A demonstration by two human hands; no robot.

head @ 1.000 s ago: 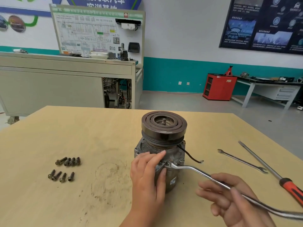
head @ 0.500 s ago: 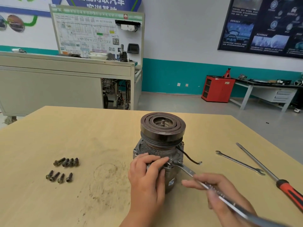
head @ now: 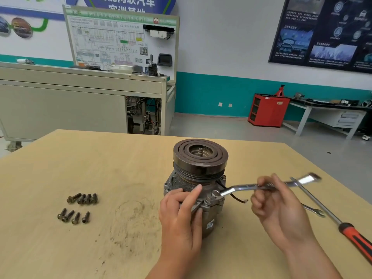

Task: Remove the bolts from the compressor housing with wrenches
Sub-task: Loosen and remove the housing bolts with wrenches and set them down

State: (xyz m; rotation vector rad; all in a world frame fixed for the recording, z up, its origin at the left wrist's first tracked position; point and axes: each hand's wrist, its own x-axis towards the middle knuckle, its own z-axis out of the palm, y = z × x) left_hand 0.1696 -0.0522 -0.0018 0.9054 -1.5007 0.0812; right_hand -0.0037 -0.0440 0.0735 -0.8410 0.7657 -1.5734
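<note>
While braced upright, compressor housing (head: 210,218): standing pulley (head: 200,156) end up near the middle of the table (head: 60,158), right in front. Cast metal, judged heavy and rigid, yet tall enough to twist or tip under a hard pull.
Best hold on it: low, around the flange. Keeping off the pulley, likely free to spin and no anchor at all.
Bolt (head: 216,193): on the near-right flange ear, capped by the ring end of the wrench. Second bolt head (head: 207,202) just beside it, toward the left hand.
Wrench (head: 241,187): offset shank running out to the right above the table, far end blurred. Stiff steel, probably slick; best taken well out on the shank for leverage, ring kept square on the head to avoid rounding it.
Right hand (head: 281,204): fingers curled round the mid-shank, firm hold, nothing else in it.
Left hand (head: 180,208): wrapped over the near flange, fingers curled across its top edge, pinning the body down. Flat metal piece under the fingertips; cannot tell whether bracket or second tool.
Loose bolts (head: 82,198): two short rows lying well apart to the left, so a good share judged already out.
Further right: slim spanner (head: 314,211) and red-handled screwdriver (head: 356,236) lying on the table, untouched.
</note>
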